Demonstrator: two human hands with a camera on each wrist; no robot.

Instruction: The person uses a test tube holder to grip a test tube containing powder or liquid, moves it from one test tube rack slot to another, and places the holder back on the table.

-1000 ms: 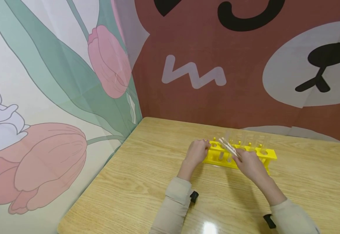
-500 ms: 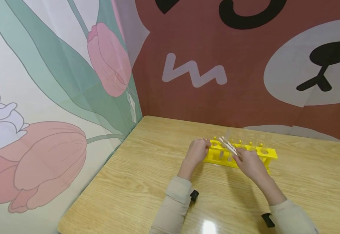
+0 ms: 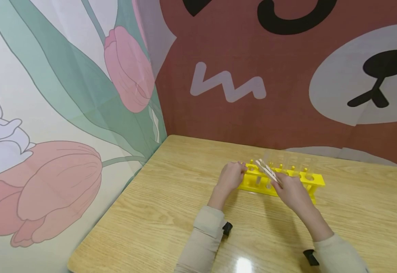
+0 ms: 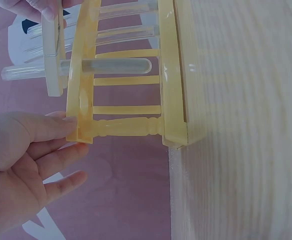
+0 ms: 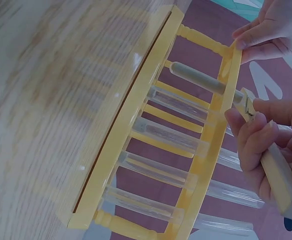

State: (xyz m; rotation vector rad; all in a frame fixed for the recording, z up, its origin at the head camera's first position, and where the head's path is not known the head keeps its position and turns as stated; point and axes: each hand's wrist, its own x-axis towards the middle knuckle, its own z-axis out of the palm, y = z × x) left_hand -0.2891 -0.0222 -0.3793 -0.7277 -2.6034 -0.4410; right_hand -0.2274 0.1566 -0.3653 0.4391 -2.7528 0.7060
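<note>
Pinching the yellow rack with my left fingers, a wooden clamp with my right fingers, I judge the racked test tube light, brittle, best clamped near its mouth.

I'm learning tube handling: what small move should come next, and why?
Probably ease the test tube straight down: it appears to hang just short of the base of the yellow rack, the wooden clamp in the right hand grips it, and the left hand holds the rack's end.
</note>
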